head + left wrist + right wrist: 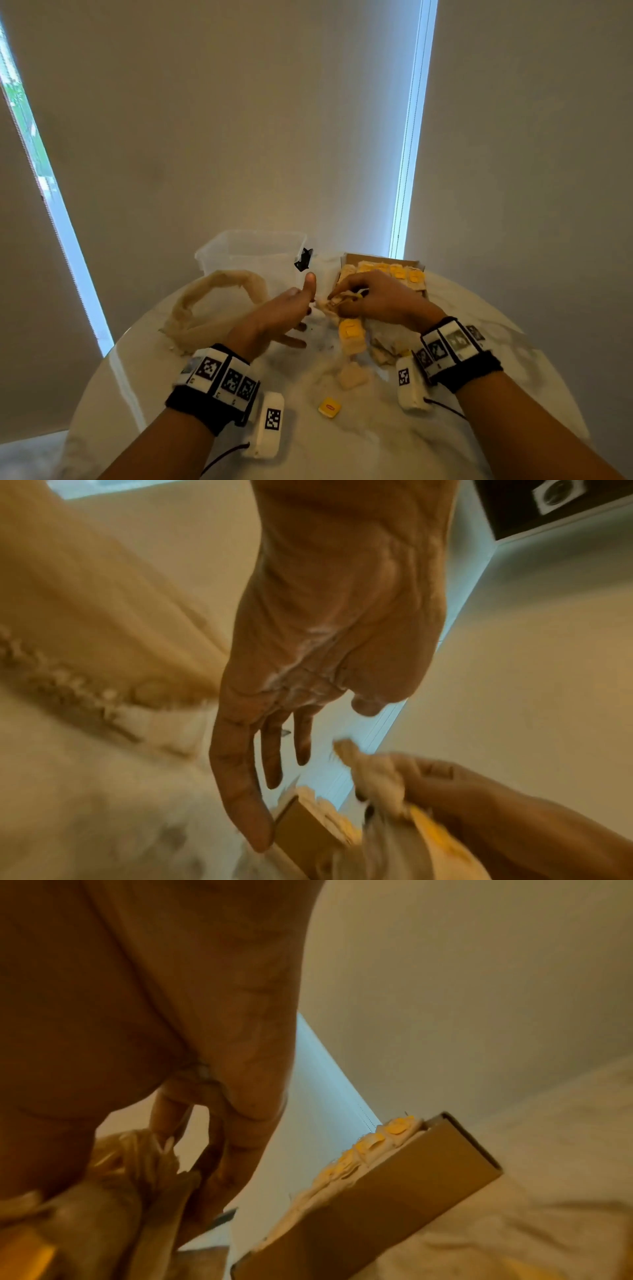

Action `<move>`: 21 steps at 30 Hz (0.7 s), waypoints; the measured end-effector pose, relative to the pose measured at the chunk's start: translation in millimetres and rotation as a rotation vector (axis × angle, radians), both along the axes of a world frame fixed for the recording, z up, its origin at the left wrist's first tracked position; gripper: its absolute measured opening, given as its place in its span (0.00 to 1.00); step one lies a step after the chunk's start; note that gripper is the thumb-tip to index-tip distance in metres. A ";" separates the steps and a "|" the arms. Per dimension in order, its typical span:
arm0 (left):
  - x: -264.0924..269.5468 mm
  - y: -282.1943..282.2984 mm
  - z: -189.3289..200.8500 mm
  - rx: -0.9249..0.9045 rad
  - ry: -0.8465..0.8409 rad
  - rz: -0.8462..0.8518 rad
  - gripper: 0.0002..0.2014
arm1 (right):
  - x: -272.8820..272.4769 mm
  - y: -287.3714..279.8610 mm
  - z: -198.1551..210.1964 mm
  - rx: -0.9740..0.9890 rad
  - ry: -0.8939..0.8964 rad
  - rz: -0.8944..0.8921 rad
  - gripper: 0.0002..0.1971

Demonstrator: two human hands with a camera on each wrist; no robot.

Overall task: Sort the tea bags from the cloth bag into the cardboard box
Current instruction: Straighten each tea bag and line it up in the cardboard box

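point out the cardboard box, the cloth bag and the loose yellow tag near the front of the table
cardboard box (346, 257): head view, on its far left rim.
cloth bag (219, 277): head view, on its rolled open rim.
loose yellow tag (329, 407): head view, on its middle.

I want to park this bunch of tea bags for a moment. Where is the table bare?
Bare table lies near the left edge, between the cloth bag and the left wrist, and along the near edge past the loose yellow tag. It is crowded from the right hand, whose fingers grip tea bags, to the cardboard box, and among scattered bags below it.
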State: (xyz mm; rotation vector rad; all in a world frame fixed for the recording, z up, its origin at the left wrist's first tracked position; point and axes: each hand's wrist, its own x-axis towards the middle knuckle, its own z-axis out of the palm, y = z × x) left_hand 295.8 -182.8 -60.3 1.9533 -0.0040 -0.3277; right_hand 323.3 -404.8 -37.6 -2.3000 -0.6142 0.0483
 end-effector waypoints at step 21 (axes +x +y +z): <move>28.1 -20.4 -33.2 -0.839 0.116 0.034 0.24 | -17.5 14.0 -6.0 0.398 -0.070 -0.102 0.13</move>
